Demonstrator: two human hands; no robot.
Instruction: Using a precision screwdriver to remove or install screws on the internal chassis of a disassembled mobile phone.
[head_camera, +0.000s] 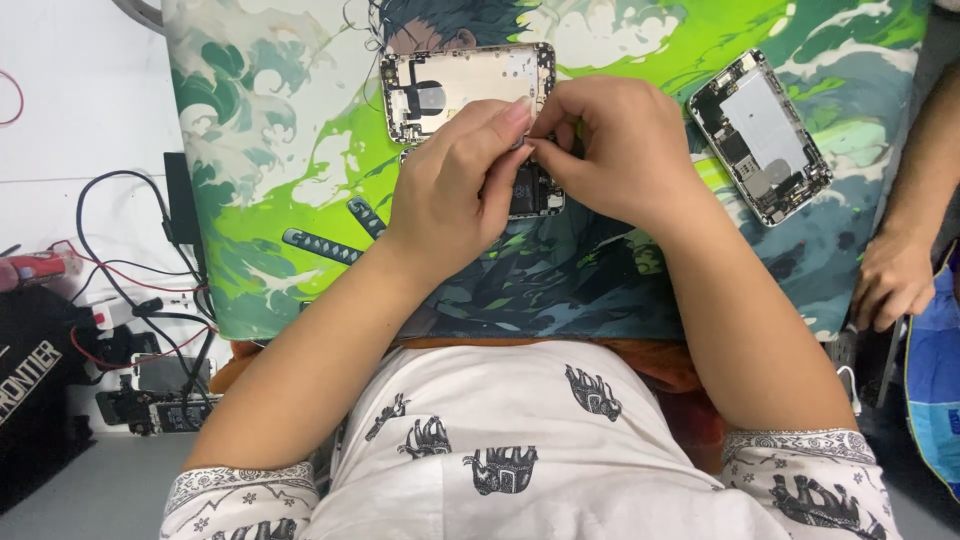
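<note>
My left hand (455, 180) and my right hand (605, 145) meet over a green and teal printed mat (290, 200). Their fingertips pinch a very small part (527, 143) between them; it is too small to identify. Under the hands lies a dark opened phone body (530, 190), mostly hidden. Just beyond them an open phone housing (450, 85) lies with its inside facing up.
A second opened phone (760, 135) with a metal shield lies at the mat's right. Another person's hand (890, 280) rests at the mat's right edge. Black and red cables (130, 290), a power strip and a dark box sit on the white table at left.
</note>
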